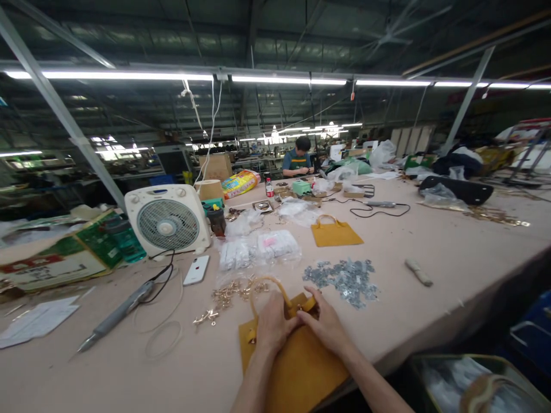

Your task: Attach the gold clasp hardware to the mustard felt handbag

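Observation:
A mustard-yellow bag panel (297, 373) lies at the table's near edge, its looped handle (275, 279) standing up from the top. My left hand (273, 324) is closed at the panel's upper edge, under the handle loop. Beside it, my right hand (327, 327) grips the handle's right end, thumb and fingers around the strap near a small metal fitting. What the left fingertips touch is partly hidden. Small brass-coloured fasteners (230, 295) lie scattered left of the handle. A pile of flat silvery metal pieces (344, 278) spreads beyond my right hand.
A second yellow bag panel (336, 234) lies farther back. An electric screwdriver (118, 312), a phone (197, 269) and a box fan (167, 221) stand or lie left. Clear plastic packets (258, 249) are mid-table. Opposite sits a co-worker (298, 158). A bin (477, 384) is below right.

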Demonstrator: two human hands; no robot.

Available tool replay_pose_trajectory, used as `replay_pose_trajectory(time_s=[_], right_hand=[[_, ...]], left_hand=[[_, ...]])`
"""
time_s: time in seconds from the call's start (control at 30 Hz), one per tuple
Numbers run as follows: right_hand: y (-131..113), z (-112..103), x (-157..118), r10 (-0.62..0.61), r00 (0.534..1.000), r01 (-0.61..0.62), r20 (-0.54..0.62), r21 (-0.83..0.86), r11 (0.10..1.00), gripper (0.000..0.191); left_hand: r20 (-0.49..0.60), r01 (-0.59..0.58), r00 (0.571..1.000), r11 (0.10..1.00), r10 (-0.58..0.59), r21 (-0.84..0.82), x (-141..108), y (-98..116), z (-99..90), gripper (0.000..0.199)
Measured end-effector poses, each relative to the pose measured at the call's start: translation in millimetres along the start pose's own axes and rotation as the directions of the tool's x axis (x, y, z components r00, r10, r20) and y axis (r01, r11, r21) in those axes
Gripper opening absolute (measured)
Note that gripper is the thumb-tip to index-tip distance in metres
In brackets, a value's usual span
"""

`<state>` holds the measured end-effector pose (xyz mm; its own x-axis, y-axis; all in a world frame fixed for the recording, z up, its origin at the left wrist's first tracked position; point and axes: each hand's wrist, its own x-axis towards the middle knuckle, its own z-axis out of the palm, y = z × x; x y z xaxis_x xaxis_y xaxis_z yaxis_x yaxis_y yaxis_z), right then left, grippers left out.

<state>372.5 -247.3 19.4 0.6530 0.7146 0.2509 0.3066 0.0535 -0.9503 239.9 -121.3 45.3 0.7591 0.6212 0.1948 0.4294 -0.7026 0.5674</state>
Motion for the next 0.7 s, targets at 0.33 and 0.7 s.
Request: replay_pose_trajectory(time_s=[0.33,0.7], right_hand=[[-8.4,-2.2,-2.7,-0.043,0.996,0.043,0.073,0.002,0.999,0.037],[-2.2,-18.0,-5.1,0.131,0.981,-0.182,0.141,0.461,0.869,0.064]], left_hand=[[-0.125,-0.093,0.987,0.994,0.099,0.052,-13.9,4.8,2.5,0.035],[-0.677,-0.100,0.735,0.994,0.038,-0.052,-73.3,-15.5,-19.2,0.072]])
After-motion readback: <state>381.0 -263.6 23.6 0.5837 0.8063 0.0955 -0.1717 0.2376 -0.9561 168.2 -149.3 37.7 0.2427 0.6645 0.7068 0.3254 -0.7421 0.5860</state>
